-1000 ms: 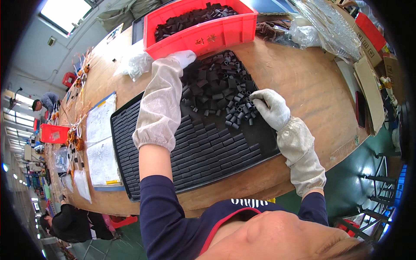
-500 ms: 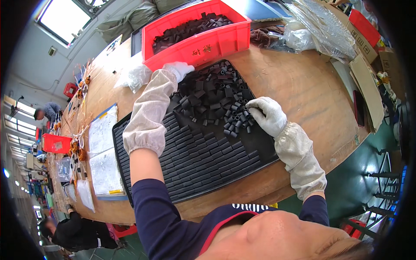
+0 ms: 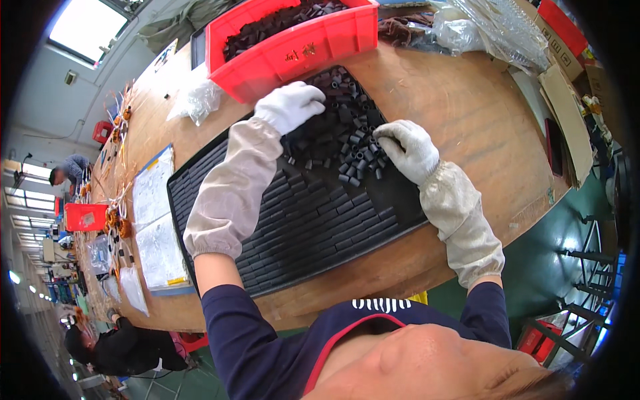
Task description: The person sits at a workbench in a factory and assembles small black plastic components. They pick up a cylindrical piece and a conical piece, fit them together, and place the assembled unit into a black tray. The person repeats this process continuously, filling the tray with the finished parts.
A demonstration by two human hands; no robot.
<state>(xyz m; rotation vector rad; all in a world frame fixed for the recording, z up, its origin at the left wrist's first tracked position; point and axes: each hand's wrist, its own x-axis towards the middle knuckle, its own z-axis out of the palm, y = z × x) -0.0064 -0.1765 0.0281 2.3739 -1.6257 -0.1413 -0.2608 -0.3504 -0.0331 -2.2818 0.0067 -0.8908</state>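
Wooden surface (image 3: 467, 133) here, long and curved by the lens, with a big black ribbed tray (image 3: 313, 227) taking up the middle of it under both our hands. Just past our left hand sits a red bin (image 3: 293, 47) full of dark parts. Between the hands, on the far half of the tray, there's a loose heap of small black pieces (image 3: 340, 143), short blocky tubes by the look of them.

Our left hand (image 3: 290, 107), gloved in white, lies flat on the heap's far edge with fingers together, not clamped on anything we can see. Our right hand (image 3: 407, 147) rests curled at the heap's near-right side; whether it's pinching a piece, we can't tell.

We'd guess these pieces are light, stiff and a bit rolly, so better pinched by the sides with fingertips, or raked in bunches. Gloves probably dull the feel.
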